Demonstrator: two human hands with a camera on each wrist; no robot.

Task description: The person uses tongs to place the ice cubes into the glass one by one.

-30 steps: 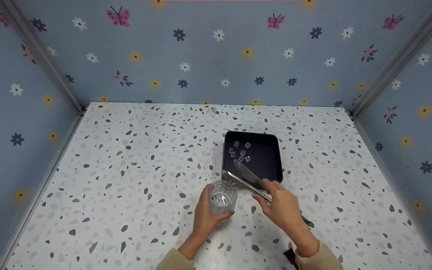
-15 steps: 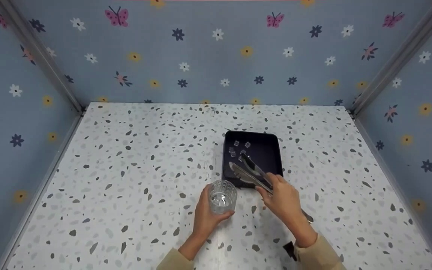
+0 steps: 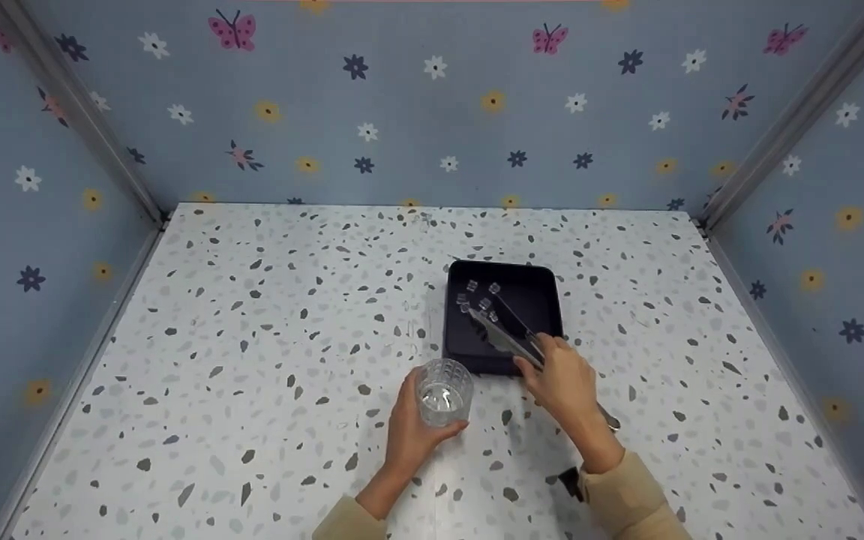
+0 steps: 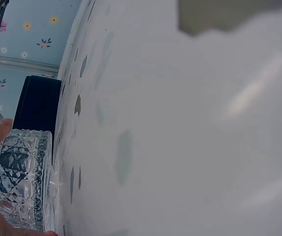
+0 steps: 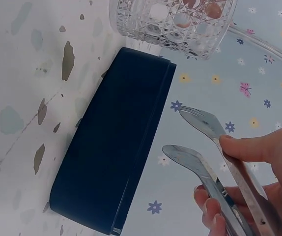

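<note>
Tumbler (image 3: 443,396) of diamond-textured glass, metal tongs (image 5: 244,181)

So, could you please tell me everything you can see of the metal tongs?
The metal tongs are shiny and silvery, with two long arms ending in broad, flattened tips, one of which looks slotted. They stand open, with nothing visible between the tips. The right hand grips both arms partway along. They slant over the dark tray, near the clear cubes.
</note>
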